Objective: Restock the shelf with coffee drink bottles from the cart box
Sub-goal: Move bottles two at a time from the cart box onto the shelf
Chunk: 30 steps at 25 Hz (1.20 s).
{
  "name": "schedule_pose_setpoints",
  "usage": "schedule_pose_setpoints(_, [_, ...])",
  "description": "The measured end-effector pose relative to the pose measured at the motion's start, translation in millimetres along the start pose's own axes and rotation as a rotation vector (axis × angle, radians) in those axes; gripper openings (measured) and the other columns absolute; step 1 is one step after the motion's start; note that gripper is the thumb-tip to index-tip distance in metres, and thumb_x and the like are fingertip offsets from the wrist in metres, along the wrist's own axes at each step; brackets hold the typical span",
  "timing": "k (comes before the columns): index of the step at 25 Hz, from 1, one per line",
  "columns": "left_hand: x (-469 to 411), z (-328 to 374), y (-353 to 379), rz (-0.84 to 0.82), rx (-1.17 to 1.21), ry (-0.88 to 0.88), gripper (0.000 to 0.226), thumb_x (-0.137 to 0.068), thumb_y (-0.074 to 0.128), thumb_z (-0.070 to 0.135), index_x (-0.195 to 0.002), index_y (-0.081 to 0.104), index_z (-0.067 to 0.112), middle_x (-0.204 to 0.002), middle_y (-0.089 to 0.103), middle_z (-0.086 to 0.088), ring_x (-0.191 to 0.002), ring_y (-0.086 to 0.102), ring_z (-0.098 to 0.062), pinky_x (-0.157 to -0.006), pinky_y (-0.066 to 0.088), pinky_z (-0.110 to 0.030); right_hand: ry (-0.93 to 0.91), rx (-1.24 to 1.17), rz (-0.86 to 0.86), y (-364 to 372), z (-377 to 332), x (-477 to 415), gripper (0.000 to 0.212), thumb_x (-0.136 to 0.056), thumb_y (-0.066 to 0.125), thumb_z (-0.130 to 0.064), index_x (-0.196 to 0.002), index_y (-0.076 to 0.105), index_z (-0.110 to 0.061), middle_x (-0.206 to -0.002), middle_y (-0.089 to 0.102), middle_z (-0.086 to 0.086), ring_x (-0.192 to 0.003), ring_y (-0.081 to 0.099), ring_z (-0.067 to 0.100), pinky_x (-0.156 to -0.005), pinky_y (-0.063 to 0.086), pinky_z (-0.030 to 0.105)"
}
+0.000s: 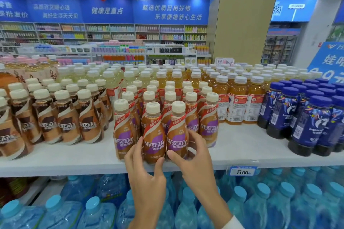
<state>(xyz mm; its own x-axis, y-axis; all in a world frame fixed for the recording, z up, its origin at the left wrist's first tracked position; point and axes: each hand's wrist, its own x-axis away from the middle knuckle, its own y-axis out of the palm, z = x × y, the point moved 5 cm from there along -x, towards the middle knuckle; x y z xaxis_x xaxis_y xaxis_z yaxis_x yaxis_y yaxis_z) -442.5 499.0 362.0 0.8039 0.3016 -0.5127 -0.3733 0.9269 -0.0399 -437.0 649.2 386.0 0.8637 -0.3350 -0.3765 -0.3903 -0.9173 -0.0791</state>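
both your forearms rise from the bottom edge, below and left of the tag (243,171), with the palms turned toward each other. your left hand (146,171) reaches up over the front edge of the shelf (74,160). its fingers curl round the left side of the middle bottle (154,141) and its thumb presses low on the right side, so it is grasping that bottle near the base. your right hand (193,158), with a white sleeve (235,222) at the wrist, wraps the right bottle (177,135). its thumb lies across the front below the label and its fingers curl round the far side.

both bottles stand upright at the front of the shelf, left of the tag and a little above it, close side by side. their long axes are vertical, caps up, labels facing you. each is a waisted caramel-brown bottle with a cream cap, a red-and-white band slanting down from the neck, and white "nescafe" on a purple patch. a left bottle (122,132) of the same kind stands just beside the middle bottle, and more rows like them stand behind.

farther left of the tag stand brown coffee bottles (67,122). above the tag are orange drinks (238,98), and up to its right are dark blue bottles (305,128). below it are blue-capped water bottles (93,208).
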Motion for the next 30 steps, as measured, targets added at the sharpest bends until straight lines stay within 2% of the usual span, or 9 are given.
schedule_pose_setpoints(2, [0,-3,0,0.026,-0.007,0.008,0.078,-0.087,0.08,0.016,-0.138,0.036,0.056,-0.133,0.038,0.024,-0.131,0.048,-0.013,-0.08,0.043,-0.002,-0.01,-0.002,0.019,2,1,0,0.067,-0.077,0.089,-0.022,-0.133,0.053,-0.034,-0.128,0.059,-0.011,-0.115,0.059,-0.001,-0.093,0.057,0.022])
schedule_pose_setpoints(6, [-3,-12,-1,0.064,-0.041,-0.014,0.071,-0.087,0.079,0.024,-0.14,0.039,0.049,-0.131,0.041,0.018,-0.128,0.05,-0.016,-0.09,0.043,-0.016,-0.009,-0.046,0.022,6,4,-1,0.065,-0.075,0.091,-0.019,-0.127,0.056,-0.038,-0.117,0.065,-0.023,-0.111,0.062,-0.007,-0.085,0.054,0.011])
schedule_pose_setpoints(9, [-2,-13,-1,0.074,-0.105,0.051,0.067,-0.089,0.077,0.024,-0.146,0.043,0.034,-0.137,0.04,0.01,-0.131,0.045,-0.015,-0.095,0.045,-0.022,-0.021,-0.034,0.049,10,4,0,0.061,-0.075,0.091,-0.02,-0.123,0.057,-0.039,-0.113,0.068,-0.024,-0.11,0.063,-0.006,-0.085,0.052,0.009])
schedule_pose_setpoints(11, [-1,-13,-2,0.082,-0.129,0.086,0.066,-0.09,0.075,0.024,-0.148,0.044,0.026,-0.136,0.036,0.012,-0.131,0.04,-0.011,-0.096,0.046,-0.027,-0.036,-0.032,0.056,13,3,0,0.058,-0.076,0.09,-0.02,-0.12,0.057,-0.042,-0.111,0.068,-0.025,-0.109,0.063,-0.006,-0.082,0.051,0.006])
schedule_pose_setpoints(13, [-3,-12,-2,0.08,-0.144,0.09,0.066,-0.091,0.073,0.026,-0.149,0.043,0.026,-0.132,0.035,0.015,-0.13,0.041,-0.009,-0.096,0.046,-0.027,-0.051,-0.024,0.055,15,2,-1,0.058,-0.077,0.089,-0.021,-0.118,0.056,-0.044,-0.113,0.067,-0.024,-0.109,0.063,-0.006,-0.081,0.05,0.006])
schedule_pose_setpoints(18, [-8,-7,-2,0.087,-0.089,0.059,0.058,-0.092,0.074,0.026,-0.141,0.044,0.027,-0.13,0.042,0.014,-0.125,0.052,-0.017,-0.098,0.049,-0.026,-0.077,0.014,0.039,16,1,-5,0.058,-0.078,0.089,-0.025,-0.121,0.053,-0.044,-0.117,0.065,-0.022,-0.111,0.062,-0.004,-0.084,0.051,0.008])
schedule_pose_setpoints(22, [-6,-7,0,0.082,-0.105,0.055,0.057,-0.095,0.071,0.024,-0.144,0.042,0.026,-0.133,0.041,0.012,-0.128,0.05,-0.015,-0.097,0.043,-0.017,-0.07,0.031,0.009,17,4,-3,0.063,-0.078,0.088,-0.03,-0.127,0.051,-0.044,-0.12,0.061,-0.029,-0.112,0.06,-0.01,-0.082,0.049,0.004])
schedule_pose_setpoints(26, [-4,-8,-1,0.075,-0.155,0.061,0.057,-0.097,0.067,0.025,-0.148,0.041,0.024,-0.132,0.042,0.008,-0.128,0.047,-0.01,-0.095,0.035,-0.008,-0.088,0.057,0.02,16,8,0,0.065,-0.082,0.085,-0.023,-0.136,0.051,-0.036,-0.127,0.061,-0.021,-0.116,0.059,-0.007,-0.09,0.05,0.008])
schedule_pose_setpoints(30, [-3,-6,-2,0.088,-0.206,0.093,0.057,-0.097,0.068,0.022,-0.149,0.045,0.016,-0.131,0.045,0.0,-0.128,0.044,-0.012,-0.1,0.037,-0.018,-0.101,0.083,0.052,18,8,1,0.066,-0.081,0.086,-0.025,-0.135,0.051,-0.037,-0.126,0.061,-0.021,-0.114,0.059,-0.009,-0.086,0.049,0.005])
